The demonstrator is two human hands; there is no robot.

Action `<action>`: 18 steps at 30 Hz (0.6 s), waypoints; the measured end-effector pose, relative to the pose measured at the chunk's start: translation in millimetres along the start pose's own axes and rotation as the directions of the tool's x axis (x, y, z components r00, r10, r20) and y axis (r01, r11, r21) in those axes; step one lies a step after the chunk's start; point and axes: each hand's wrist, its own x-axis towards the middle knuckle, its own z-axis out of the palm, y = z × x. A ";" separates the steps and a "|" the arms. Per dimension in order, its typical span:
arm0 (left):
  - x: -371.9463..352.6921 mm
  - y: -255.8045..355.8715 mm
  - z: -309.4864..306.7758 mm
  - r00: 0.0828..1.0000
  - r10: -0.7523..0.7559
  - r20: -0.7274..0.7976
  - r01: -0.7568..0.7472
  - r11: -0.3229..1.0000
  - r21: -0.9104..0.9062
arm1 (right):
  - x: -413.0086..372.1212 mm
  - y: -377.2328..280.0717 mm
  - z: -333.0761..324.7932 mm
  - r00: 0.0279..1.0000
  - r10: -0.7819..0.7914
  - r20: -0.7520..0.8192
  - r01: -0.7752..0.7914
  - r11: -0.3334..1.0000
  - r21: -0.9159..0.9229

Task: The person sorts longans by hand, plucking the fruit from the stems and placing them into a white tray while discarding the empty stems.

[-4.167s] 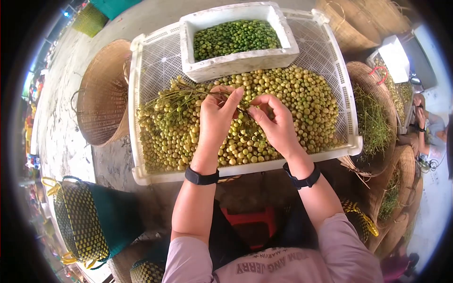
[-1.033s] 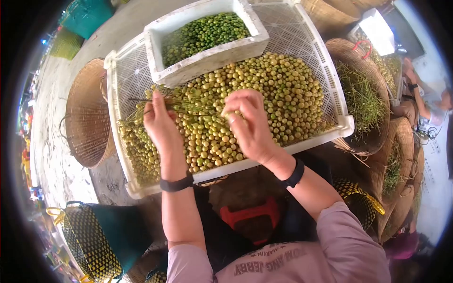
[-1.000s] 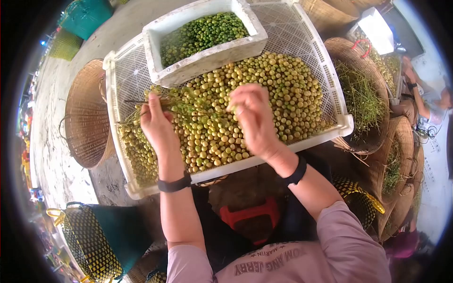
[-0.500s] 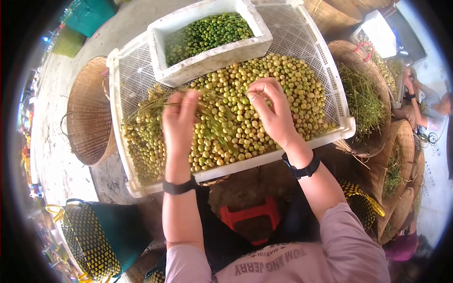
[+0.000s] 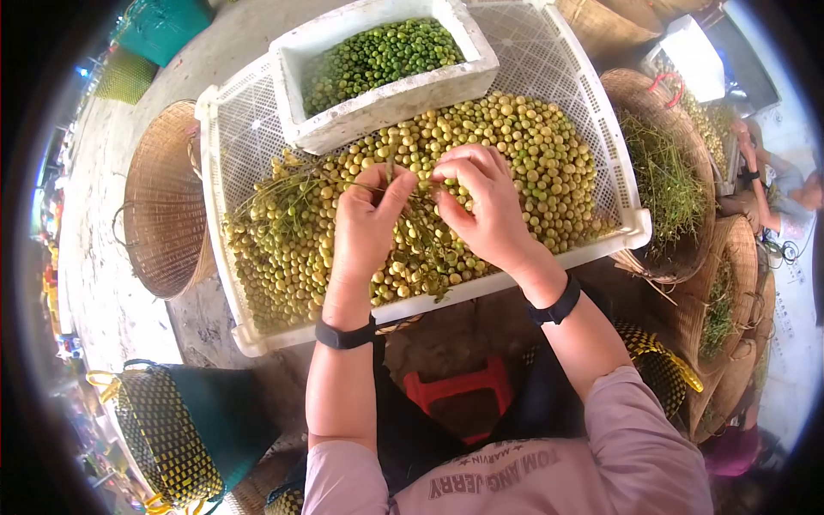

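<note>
- One wide white mesh tray (image 5: pixel 525 53) spans the centre, its near rim facing you.
- At left centre, a woven basket (image 5: pixel 163 206) stands beside it; at right, another basket (image 5: pixel 625 88) holds loose stalks (image 5: pixel 665 184).
- The foam box (image 5: pixel 395 107) of green fruit sits at upper centre, beyond your fingers and out of their way.
- Pale loose fruit (image 5: pixel 532 154) heaps beneath both hands.
- Your left hand (image 5: pixel 365 227) pinches a sprig (image 5: pixel 419 249) at centre; its length trails between your wrists, towards you.
- Your right hand (image 5: pixel 491 206), fingers curled, is just right of its top; whether it grips anything, you can't tell.
</note>
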 end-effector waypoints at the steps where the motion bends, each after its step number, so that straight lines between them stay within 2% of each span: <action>1: 1.0 -0.2 -3.3 1.000 -0.018 -0.021 0.017 0.999 -0.048 | 0.7 2.2 -0.2 1.000 -0.004 0.003 0.004 0.996 0.084; 2: -0.5 10.3 -7.0 0.993 -0.101 -0.068 0.100 0.995 -0.015 | 1.4 6.2 0.2 1.000 0.012 -0.013 -0.010 0.988 0.154; 3: 2.1 6.6 -13.1 0.991 -0.117 -0.061 0.111 0.990 -0.084 | 2.1 9.4 -0.1 0.999 0.029 -0.028 -0.022 0.974 0.225; 5: 1.2 8.2 -16.7 0.987 -0.139 -0.075 0.123 0.974 -0.188 | 1.9 12.5 -3.9 0.987 0.159 -0.019 -0.142 0.921 0.362; 6: 1.3 6.9 -17.2 0.987 -0.138 -0.077 0.122 0.975 -0.186 | 1.9 14.6 -5.2 0.977 0.213 -0.015 -0.189 0.893 0.409; 8: 2.3 3.7 -16.3 0.986 -0.160 -0.051 0.122 0.888 -0.443 | 2.2 15.3 -6.1 0.964 0.267 -0.010 -0.233 0.860 0.454; 10: -0.2 6.1 -17.5 0.979 -0.192 -0.060 0.140 0.864 -0.484 | 1.9 14.1 -7.7 0.904 0.421 0.077 -0.390 0.736 0.553; 11: -1.7 8.0 -18.5 0.972 -0.225 -0.069 0.156 0.837 -0.525 | 2.1 15.4 -8.0 0.904 0.422 0.073 -0.389 0.738 0.551; 13: -4.6 10.7 -22.8 0.963 -0.260 -0.073 0.193 0.851 -0.488 | 1.8 19.3 -7.7 0.909 0.401 0.115 -0.385 0.700 0.601; 15: -6.1 14.2 -25.2 0.961 -0.249 -0.123 0.201 0.928 -0.314 | 1.6 20.6 -9.2 0.911 0.391 0.130 -0.385 0.697 0.605; 18: -2.2 -1.6 -24.2 0.969 -0.231 -0.081 0.169 0.870 -0.464 | 1.9 18.3 -10.4 0.882 0.434 0.183 -0.448 0.654 0.610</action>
